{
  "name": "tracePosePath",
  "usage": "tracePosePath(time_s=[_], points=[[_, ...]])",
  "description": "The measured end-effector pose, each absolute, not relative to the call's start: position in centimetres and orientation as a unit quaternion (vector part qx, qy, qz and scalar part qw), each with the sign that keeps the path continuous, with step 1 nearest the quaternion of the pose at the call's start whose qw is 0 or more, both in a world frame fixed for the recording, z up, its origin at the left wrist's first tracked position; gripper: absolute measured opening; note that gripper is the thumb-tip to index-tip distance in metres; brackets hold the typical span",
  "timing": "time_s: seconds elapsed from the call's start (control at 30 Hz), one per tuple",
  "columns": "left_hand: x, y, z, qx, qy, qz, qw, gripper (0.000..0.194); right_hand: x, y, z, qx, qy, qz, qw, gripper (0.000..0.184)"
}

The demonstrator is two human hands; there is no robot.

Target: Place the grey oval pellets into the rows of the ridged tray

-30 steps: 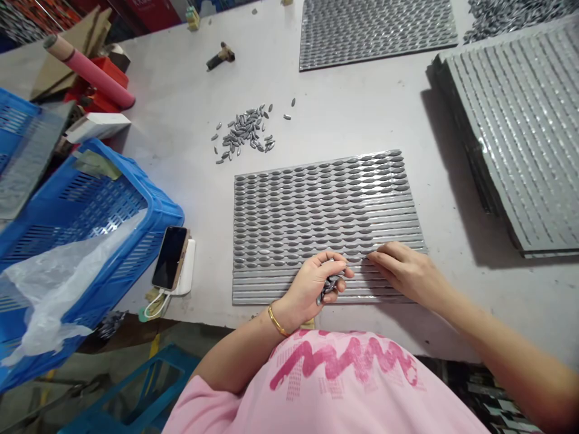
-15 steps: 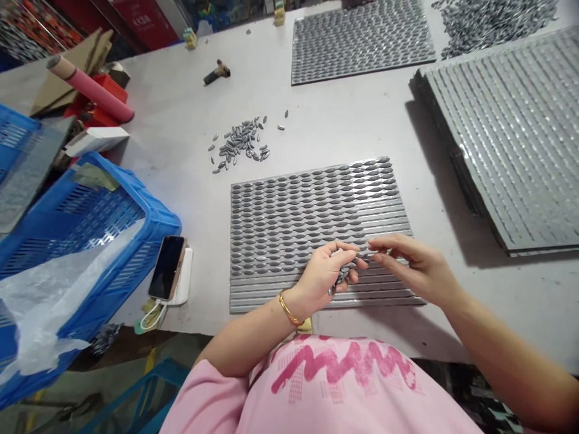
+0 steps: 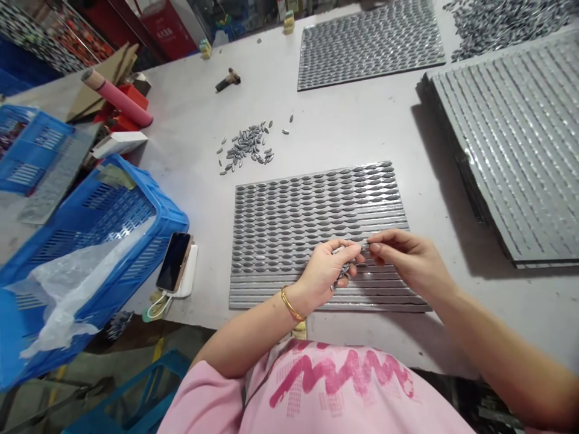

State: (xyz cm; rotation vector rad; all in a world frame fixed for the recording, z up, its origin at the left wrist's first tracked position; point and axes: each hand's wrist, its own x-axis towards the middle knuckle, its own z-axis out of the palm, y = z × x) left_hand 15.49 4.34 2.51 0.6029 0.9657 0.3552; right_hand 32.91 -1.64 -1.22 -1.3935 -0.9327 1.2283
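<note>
1. My left hand [image 3: 323, 274] curled its fingers [image 3: 349, 246] narrowly around a bunch of grey spindle-shaped pieces [image 3: 341, 271], held in the palm.
2. My right hand [image 3: 411, 259] drew its fingers [image 3: 375, 244] into a narrow pinch just beside the left ones, above a ribbed grey tray [image 3: 325, 295]. I could not tell whether they held a piece.
3. Filled rows lay beyond my fingers, bare ribs nearer me. I judged I was working along that boundary, and the next move called for a steady pinch there.
4. A loose pile of pieces [image 3: 246, 144] lay farther beyond, on the bench [image 3: 344, 120].
</note>
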Motion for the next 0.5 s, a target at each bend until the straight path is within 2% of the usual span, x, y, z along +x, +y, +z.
tracePosePath(time_s=[0.17, 0.3, 0.5], points=[[16.0, 3.8, 2.3, 0.299, 0.459, 0.176, 0.818, 0.029, 33.5, -2.2, -1.1, -0.569, -0.508, 0.434, 0.479, 0.018], [16.5, 4.1, 2.4, 0.252, 0.47, 0.179, 0.827, 0.024, 35.9, -0.8, -1.7, -0.577, -0.628, 0.288, 0.435, 0.015], [16.8, 4.4, 3.0, 0.208, 0.496, 0.209, 0.817, 0.024, 39.1, 4.5, -4.5, -0.59, -0.749, 0.066, 0.293, 0.025]])
